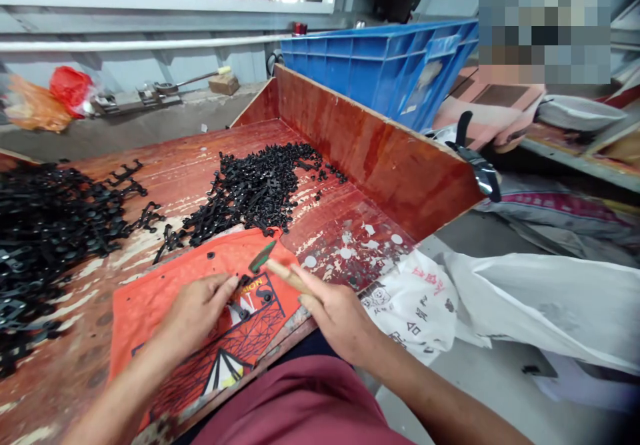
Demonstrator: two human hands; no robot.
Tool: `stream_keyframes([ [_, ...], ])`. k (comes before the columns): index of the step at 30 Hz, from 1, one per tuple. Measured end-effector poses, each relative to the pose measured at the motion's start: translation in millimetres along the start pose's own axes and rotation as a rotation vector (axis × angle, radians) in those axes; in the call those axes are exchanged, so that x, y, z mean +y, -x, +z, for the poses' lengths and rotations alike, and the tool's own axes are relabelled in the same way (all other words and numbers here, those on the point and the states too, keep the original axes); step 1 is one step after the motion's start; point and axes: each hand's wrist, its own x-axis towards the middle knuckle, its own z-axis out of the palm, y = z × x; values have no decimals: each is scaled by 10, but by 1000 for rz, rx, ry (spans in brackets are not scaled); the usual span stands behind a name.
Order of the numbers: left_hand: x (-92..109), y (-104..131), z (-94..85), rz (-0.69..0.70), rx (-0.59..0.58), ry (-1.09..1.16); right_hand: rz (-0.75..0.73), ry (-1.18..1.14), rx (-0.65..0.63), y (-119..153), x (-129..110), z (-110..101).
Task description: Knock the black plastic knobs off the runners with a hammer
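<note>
My right hand (327, 305) is wrapped round the wooden handle of a small tool (287, 277) with a flat green head. The head hangs just above an orange printed cloth (185, 268) at the table's near edge. To its left, my left hand (203, 308) pinches a small black part (244, 281) over the cloth. Other small black parts (267, 296) lie on the cloth close to the fingers. Beyond the cloth lies a heap of small black pieces (255, 185). A larger pile of black parts (55, 218) covers the table's left side.
The red-brown table (175, 165) has a raised wooden board (380, 145) on its right side. Behind that board stands a blue crate (350, 65). White sacks (415, 298) lie at the right. Red and orange bags (70, 91) rest on the back ledge.
</note>
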Motion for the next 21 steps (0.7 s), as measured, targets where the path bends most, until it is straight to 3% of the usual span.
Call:
stream_keyframes([
  [3,69,19,-122,-97,-24,324,33,-168,123,-34,64,-48],
  [6,171,54,-139,-226,-32,670,125,-332,125,-58,28,-33],
  [11,348,79,79,-336,155,1086,184,-595,83,-107,-274,133],
  [14,465,89,251,-347,288,1272,79,-500,69,-152,-433,246],
  [17,506,159,350,-351,323,1317,20,-387,64,-182,-490,313],
  [19,441,250,334,-332,232,1224,36,-383,40,-179,-488,293],
  [21,309,354,242,-299,92,987,38,-368,52,-160,-478,209],
])
